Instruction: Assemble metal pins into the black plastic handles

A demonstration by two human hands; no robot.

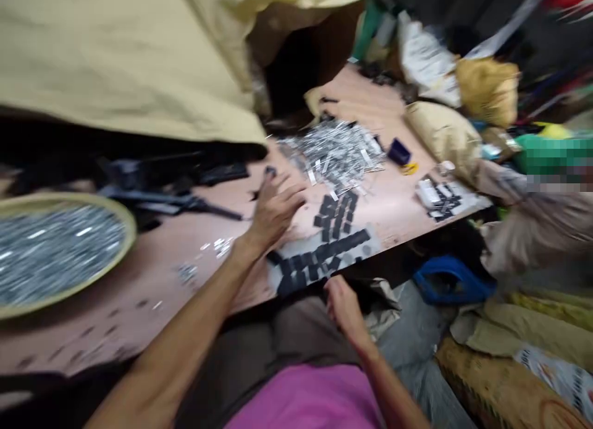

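My left hand [278, 210] reaches over the pink tabletop with its fingers apart. A small dark thing [270, 170] shows by one fingertip; I cannot tell whether it touches. Just right of this hand lie rows of small black rectangular pieces [340, 216]. More black pieces [319, 256] rest on a pale sheet [370, 237] at the table's front edge. My right hand [343, 305] is curled closed below that edge, above my lap, and what its fingers hold, if anything, is hidden. Beyond the black pieces is a heap of thin silvery strips [336, 151].
A yellowish basin [132, 231] full of small metal pieces stands at the left. Dark tools [185, 200] lie behind it, under a large tan sack [139, 58]. At the right are a dark blue box [398, 151], a blue plastic container [451, 281] and several sacks [500, 379].
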